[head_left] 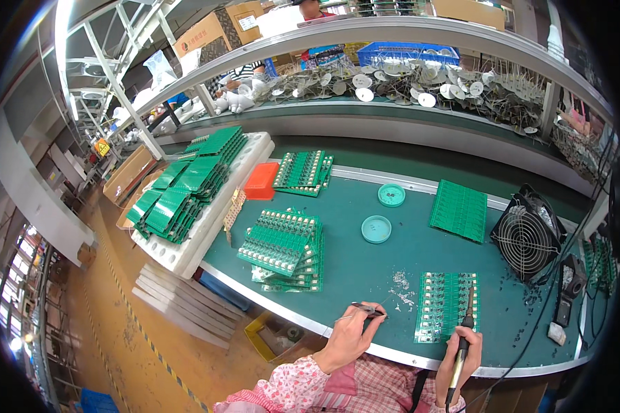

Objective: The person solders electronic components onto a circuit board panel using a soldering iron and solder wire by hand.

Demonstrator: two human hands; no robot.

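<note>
My right hand (pixel 471 355) is closed round a soldering iron (pixel 468 321). The iron's tip points away from me, over the right side of a green circuit board panel (pixel 437 303). Rows of small pale parts run along this panel, which lies near the table's front edge. To its left, my left hand (pixel 351 336) pinches a slim dark tool (pixel 367 310), perhaps tweezers; its exact kind is hard to make out. A thin wire curves beside those fingers. White scraps (pixel 401 289) are scattered between that hand and the panel.
Populated panels (pixel 282 244) stand stacked at left, near a red box (pixel 261 181). More boards (pixel 193 179) cover a white foam tray (pixel 255 148). Two teal dishes (pixel 376 229) sit mid-table. A black fan (pixel 527 234) and trailing cables occupy the right. Behind runs a shelf rail (pixel 365 27).
</note>
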